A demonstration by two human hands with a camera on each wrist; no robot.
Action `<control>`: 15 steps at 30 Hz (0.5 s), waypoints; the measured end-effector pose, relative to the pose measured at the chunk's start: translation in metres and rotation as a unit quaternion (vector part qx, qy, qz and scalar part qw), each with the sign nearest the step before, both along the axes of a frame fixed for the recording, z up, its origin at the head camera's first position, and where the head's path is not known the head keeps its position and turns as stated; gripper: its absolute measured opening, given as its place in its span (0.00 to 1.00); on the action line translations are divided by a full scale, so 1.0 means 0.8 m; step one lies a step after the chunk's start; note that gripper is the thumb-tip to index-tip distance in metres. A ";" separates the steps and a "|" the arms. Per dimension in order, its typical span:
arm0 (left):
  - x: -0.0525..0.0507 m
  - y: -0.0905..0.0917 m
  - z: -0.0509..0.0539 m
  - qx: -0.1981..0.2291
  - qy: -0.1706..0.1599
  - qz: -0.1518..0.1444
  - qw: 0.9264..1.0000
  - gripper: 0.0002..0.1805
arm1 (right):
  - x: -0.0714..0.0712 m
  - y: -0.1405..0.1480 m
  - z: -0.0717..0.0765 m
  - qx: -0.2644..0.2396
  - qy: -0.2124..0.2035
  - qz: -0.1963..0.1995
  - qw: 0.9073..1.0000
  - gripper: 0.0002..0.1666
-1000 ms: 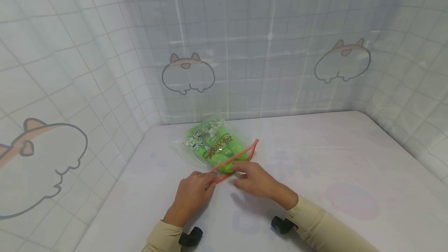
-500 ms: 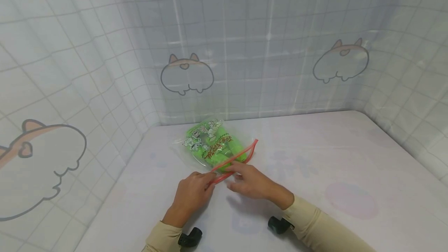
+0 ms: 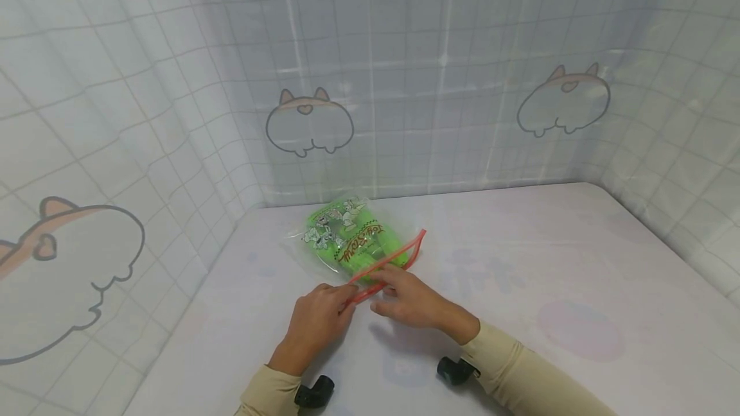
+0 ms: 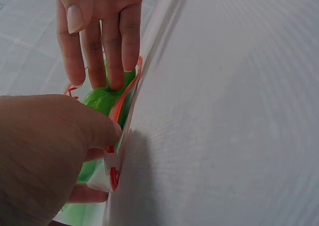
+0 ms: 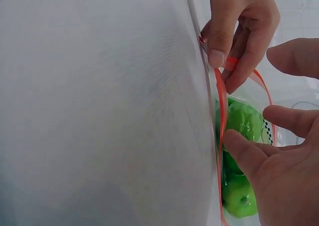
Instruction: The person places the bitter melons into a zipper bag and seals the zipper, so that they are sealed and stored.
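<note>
A clear zip bag (image 3: 324,262) with cartoon print and red lettering lies on the table, its red zip edge (image 3: 420,242) towards me. The mouth gapes, with the two red strips apart. Inside are glossy green, rounded things (image 5: 240,198) that look like fruit; one shows a small stem mark. My left hand (image 3: 318,320) pinches the near left corner of the zip edge between thumb and fingers. At the mouth is my right hand (image 3: 413,298), its fingers fairly straight and spread. In the left wrist view its fingertips (image 4: 116,81) reach into the opening beside the green contents.
A pale, faintly printed tabletop (image 3: 520,242) stretches off to the right. White grid-patterned curtains (image 3: 439,101) with cartoon dog drawings enclose the back and both sides. Black wrist devices sit beneath the left cuff (image 3: 315,392) and right cuff (image 3: 457,371).
My right hand has shifted a little left along the bag's mouth, closer to my left hand. The left hand keeps its pinch on the corner, and the bag has barely moved.
</note>
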State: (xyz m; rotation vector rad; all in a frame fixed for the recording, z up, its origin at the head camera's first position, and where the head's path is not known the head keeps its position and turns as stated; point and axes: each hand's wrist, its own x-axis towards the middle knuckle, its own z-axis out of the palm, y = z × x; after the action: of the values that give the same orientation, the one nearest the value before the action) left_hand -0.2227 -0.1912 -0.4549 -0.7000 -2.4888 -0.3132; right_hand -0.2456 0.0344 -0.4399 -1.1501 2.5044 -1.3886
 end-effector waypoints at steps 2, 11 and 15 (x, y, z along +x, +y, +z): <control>0.000 0.001 0.001 0.000 0.001 -0.003 1.000 0.10 | -0.001 0.000 0.000 0.004 0.002 -0.006 1.000 0.29; 0.002 0.000 0.003 -0.009 -0.006 0.006 1.000 0.14 | -0.004 0.002 -0.003 -0.002 -0.013 0.001 1.000 0.28; 0.001 -0.001 0.002 -0.019 0.005 0.010 1.000 0.13 | -0.004 0.002 -0.001 -0.010 -0.013 0.009 1.000 0.28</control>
State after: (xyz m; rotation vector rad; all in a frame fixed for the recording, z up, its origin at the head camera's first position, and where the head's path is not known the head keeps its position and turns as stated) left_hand -0.2216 -0.1917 -0.4533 -0.6902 -2.4976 -0.2542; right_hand -0.2491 0.0359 -0.4406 -1.1473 2.4628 -1.4187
